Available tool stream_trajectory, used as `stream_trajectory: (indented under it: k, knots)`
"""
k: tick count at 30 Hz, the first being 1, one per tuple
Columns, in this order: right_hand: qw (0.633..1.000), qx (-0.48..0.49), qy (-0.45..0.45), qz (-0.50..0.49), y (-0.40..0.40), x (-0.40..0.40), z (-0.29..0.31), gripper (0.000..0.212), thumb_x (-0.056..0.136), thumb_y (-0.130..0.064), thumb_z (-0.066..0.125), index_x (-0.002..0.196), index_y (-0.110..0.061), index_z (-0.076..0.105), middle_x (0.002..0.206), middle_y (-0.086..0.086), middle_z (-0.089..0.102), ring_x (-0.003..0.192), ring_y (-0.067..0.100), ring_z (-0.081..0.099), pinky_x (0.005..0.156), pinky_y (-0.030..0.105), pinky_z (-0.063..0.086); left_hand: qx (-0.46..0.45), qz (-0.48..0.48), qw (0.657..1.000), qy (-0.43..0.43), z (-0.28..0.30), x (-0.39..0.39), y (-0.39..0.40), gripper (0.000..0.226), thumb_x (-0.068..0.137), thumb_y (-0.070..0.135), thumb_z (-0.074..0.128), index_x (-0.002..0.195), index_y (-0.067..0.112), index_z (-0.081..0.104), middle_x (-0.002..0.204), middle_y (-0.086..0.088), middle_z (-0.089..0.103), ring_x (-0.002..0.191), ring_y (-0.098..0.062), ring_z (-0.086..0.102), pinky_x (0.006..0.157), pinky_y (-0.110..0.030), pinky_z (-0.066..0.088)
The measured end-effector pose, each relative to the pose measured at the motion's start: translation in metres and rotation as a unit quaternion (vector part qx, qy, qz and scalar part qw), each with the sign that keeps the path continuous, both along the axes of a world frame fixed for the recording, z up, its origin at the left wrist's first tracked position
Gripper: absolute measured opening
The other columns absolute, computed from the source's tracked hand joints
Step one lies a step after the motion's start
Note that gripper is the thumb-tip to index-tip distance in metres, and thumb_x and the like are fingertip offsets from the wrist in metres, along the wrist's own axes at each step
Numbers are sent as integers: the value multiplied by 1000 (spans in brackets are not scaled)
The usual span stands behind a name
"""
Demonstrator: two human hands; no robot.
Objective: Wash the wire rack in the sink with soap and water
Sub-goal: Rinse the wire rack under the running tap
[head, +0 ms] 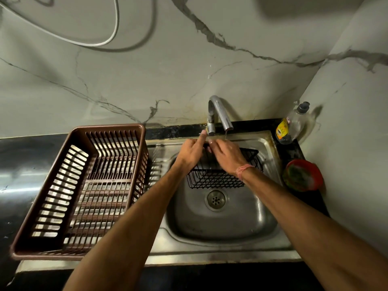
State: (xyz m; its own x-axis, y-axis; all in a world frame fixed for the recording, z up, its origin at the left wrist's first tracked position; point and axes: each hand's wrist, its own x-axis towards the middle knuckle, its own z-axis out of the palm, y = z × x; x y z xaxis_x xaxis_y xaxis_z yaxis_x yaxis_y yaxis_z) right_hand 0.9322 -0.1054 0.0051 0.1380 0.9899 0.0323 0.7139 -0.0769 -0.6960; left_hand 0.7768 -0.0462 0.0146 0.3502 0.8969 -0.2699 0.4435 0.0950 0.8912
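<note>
A black wire rack (pixel 212 179) stands tilted in the steel sink (pixel 222 225), under the tap (pixel 218 111). My right hand (pixel 227 154) lies over the rack's raised back edge, fingers curled on the wire. Just left of it, my left hand (pixel 192 153) reaches up, one straight finger touching the small tap lever (pixel 210 131). A thin trickle of water falls from the spout. A soap bottle (pixel 290 124) stands at the sink's back right corner. A red bowl with a green scrubber (pixel 302 175) sits on the counter to the right.
A brown plastic dish drainer (pixel 84 190) fills the drainboard left of the basin. Marble-patterned walls close off the back and the right. The drain (pixel 216 199) lies in front of the rack. A grey hose loops on the wall at the upper left.
</note>
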Motion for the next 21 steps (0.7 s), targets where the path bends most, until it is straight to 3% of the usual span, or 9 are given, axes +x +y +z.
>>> stream_trajectory:
  k: [3, 5, 7, 9, 12, 14, 16, 18, 21]
  knots:
    - [981, -67, 171, -69, -1, 13, 17, 61, 110, -55, 29, 130, -9, 63, 130, 26, 64, 120, 45, 60, 105, 60, 48, -25, -3, 999, 20, -6, -19, 7, 75, 110, 67, 29, 84, 10, 71, 73, 2, 65, 64, -10, 59, 62, -23, 50]
    - [957, -119, 244, -98, -2, 21, 17, 59, 111, -51, 30, 140, -7, 56, 147, 28, 51, 134, 49, 48, 112, 58, 40, -24, 4, 999, 36, -12, -29, 7, 66, 108, 68, 37, 80, 16, 68, 73, 2, 67, 59, -8, 60, 58, -20, 51]
    - [941, -129, 290, -115, -3, 22, 10, 51, 111, -47, 34, 136, -12, 60, 143, 22, 58, 131, 41, 55, 113, 52, 41, -39, 24, 998, 37, -16, -30, 4, 66, 105, 69, 45, 83, 11, 69, 70, 2, 63, 51, -6, 53, 48, -19, 46]
    - [929, -105, 330, -133, -1, 21, 0, 38, 112, -41, 38, 115, -19, 69, 114, 13, 73, 107, 28, 68, 108, 50, 48, -50, 49, 997, 27, -17, -24, -2, 62, 104, 66, 50, 81, 11, 68, 61, 5, 57, 44, -6, 44, 42, -20, 39]
    - [938, -84, 322, -95, 4, 20, -6, 45, 113, -33, 34, 113, -4, 70, 110, 1, 73, 102, 8, 67, 92, 23, 49, -9, 48, 996, 69, -18, -5, -8, 54, 109, 55, 52, 67, 21, 58, 52, 10, 52, 37, -3, 40, 40, -20, 34]
    - [962, -64, 260, -47, 8, 17, -1, 43, 113, -36, 34, 120, -12, 69, 122, -3, 70, 114, 8, 63, 97, 24, 46, 35, 38, 990, 131, -20, 8, -10, 53, 111, 49, 51, 66, 22, 60, 54, 8, 57, 38, -1, 45, 40, -18, 37]
    - [996, -33, 71, 31, 8, 14, 4, 40, 113, -38, 34, 125, -21, 67, 128, -3, 68, 121, 14, 60, 109, 38, 45, 54, 39, 981, 185, -19, 18, -9, 52, 112, 46, 50, 70, 19, 65, 61, 4, 62, 45, -6, 52, 41, -18, 39]
    - [984, 2, -148, 99, 5, 6, -2, 44, 113, -38, 28, 139, -22, 59, 143, 1, 61, 137, 18, 51, 124, 44, 30, 58, 46, 976, 204, -17, 24, -5, 50, 112, 42, 51, 74, 15, 69, 67, 0, 66, 52, -12, 57, 43, -20, 40]
    - [957, 40, -265, 115, -6, 3, -6, 58, 112, -44, 15, 159, -17, 35, 163, 2, 40, 154, 16, 29, 129, 44, 18, 62, 70, 978, 187, -13, 25, 2, 55, 112, 44, 48, 68, 17, 66, 62, 2, 64, 53, -13, 56, 50, -25, 41]
